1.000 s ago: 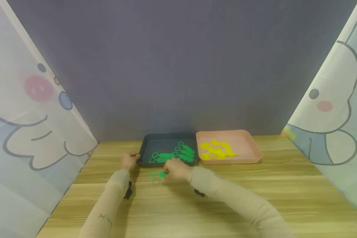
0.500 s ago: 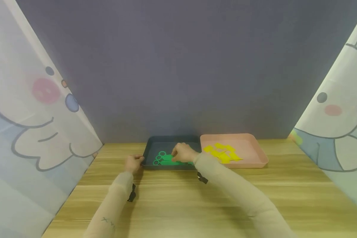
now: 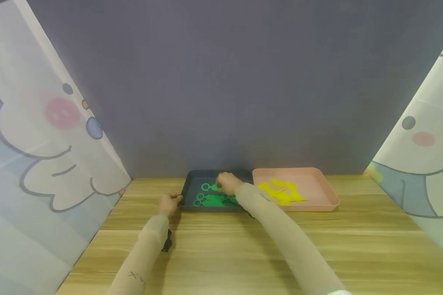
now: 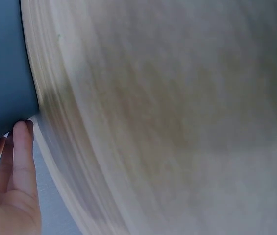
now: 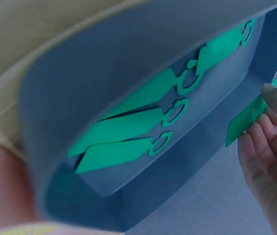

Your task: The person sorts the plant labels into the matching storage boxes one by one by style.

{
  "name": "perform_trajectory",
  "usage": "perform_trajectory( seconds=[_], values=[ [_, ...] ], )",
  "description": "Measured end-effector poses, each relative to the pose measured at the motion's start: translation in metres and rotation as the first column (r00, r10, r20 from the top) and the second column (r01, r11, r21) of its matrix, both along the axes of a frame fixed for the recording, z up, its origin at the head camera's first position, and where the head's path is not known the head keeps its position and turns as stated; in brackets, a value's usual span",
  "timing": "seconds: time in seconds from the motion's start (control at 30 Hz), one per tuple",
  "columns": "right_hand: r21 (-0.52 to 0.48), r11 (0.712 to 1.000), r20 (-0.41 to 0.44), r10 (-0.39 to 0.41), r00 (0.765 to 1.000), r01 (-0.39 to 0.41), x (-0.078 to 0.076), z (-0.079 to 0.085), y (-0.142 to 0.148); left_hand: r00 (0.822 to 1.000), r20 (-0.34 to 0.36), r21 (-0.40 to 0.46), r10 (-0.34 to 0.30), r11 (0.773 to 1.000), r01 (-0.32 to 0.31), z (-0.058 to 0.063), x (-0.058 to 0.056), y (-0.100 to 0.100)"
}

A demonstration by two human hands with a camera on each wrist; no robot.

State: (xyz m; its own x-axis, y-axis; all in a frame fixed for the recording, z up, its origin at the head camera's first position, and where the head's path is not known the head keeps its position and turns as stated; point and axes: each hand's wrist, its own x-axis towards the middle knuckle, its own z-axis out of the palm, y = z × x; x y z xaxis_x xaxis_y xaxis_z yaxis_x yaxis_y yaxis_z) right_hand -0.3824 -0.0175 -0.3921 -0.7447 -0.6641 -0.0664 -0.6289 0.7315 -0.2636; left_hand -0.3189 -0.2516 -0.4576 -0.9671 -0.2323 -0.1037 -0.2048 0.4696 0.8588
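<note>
In the head view, my right hand is over the dark blue tray, pinching a flat green tag with a ring at its end. The right wrist view shows this tag between thumb and fingers, tilted near the tray's wall. Several more green tags lie flat on the tray floor, some overlapping, rings pointing left in the head view. At the tray's left side, my left hand grips the edge; the left wrist view has its fingers against the tray's corner.
A pink tray stands right beside the dark one, with several yellow flat pieces piled in its left half. Both trays sit at the back of the wooden table, before a grey wall panel. Cartoon-printed curtains hang at both sides.
My right hand has carried the green tag from the table in front of the dark tray over its wall, then farther toward the tray's back. The left hand stays at the tray's left edge.
</note>
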Motion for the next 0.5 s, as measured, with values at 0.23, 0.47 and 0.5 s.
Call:
perform_trajectory(
  seconds=[0.23,0.47,0.5],
  values=[
    [0.113,0.993,-0.013,-0.023,1.0,0.024,-0.007,-0.006,-0.009,1.0,-0.016,-0.005,-0.008,1.0,0.007,-0.008,0.004,0.002],
    [0.136,0.989,0.006,-0.052,0.999,0.051,-0.013,-0.019,-0.012,0.999,-0.038,0.002,-0.007,1.0,0.007,-0.011,0.0,0.001],
    [0.135,0.989,0.008,-0.055,0.998,0.054,-0.014,-0.021,-0.014,0.999,-0.041,0.002,-0.007,1.0,0.007,-0.01,0.0,0.001]
  ],
)
